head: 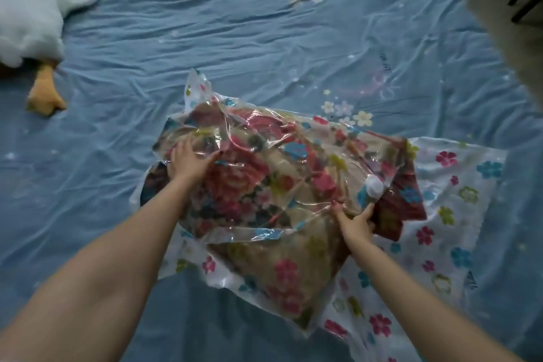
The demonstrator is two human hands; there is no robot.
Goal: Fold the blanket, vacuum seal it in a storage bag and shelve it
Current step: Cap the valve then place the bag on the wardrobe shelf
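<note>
Our left hand [188,160] presses flat, our right hand [357,222] pinches the slippery clear flower-printed storage bag [458,214]; the soft floral blanket [249,185] inside looks bulky, best gripped underneath.

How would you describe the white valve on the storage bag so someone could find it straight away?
On the blue bedsheet lies a flower-printed clear storage bag holding a floral blanket. Just beyond the right hand is the valve: a small plain white round cap, unlike the coloured flowers around it.
</note>
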